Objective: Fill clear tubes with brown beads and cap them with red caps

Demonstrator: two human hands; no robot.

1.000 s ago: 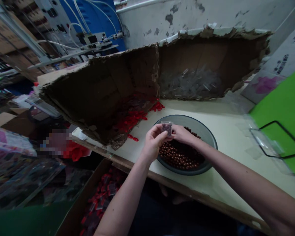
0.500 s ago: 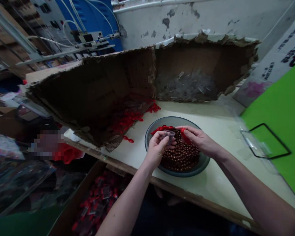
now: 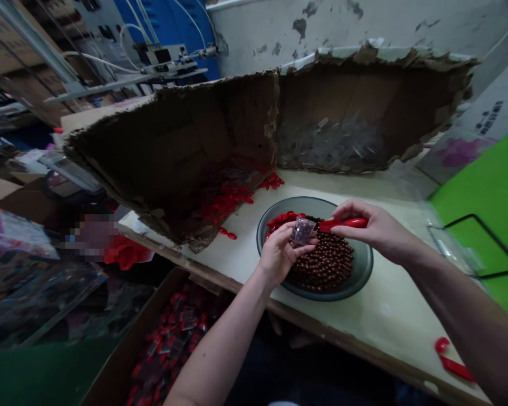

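Over a grey bowl point(image 3: 366, 265), my left hand point(image 3: 279, 252) grips a small clear plastic box point(image 3: 302, 231) with dark round shapes inside. Close to its right, my right hand point(image 3: 370, 228) pinches a red plastic piece point(image 3: 349, 224) that points toward the box; a narrow gap separates the two. Many shiny brown beads point(image 3: 322, 265) fill the bowl. Several red plastic pieces point(image 3: 285, 219) lie at the bowl's far left side, partly hidden behind my left hand.
Torn cardboard bins behind hold red pieces point(image 3: 226, 203) and clear plastic parts point(image 3: 334, 141). A box of red-and-clear items point(image 3: 173, 332) stands below the table edge at left. At right are a green panel point(image 3: 491, 197) with a black handle and a loose red piece point(image 3: 452, 361).
My right hand has moved right, turning the red piece sideways so more of it shows. My left hand has opened its view of the clear box, now tilted upward. The camera view has shifted slightly.
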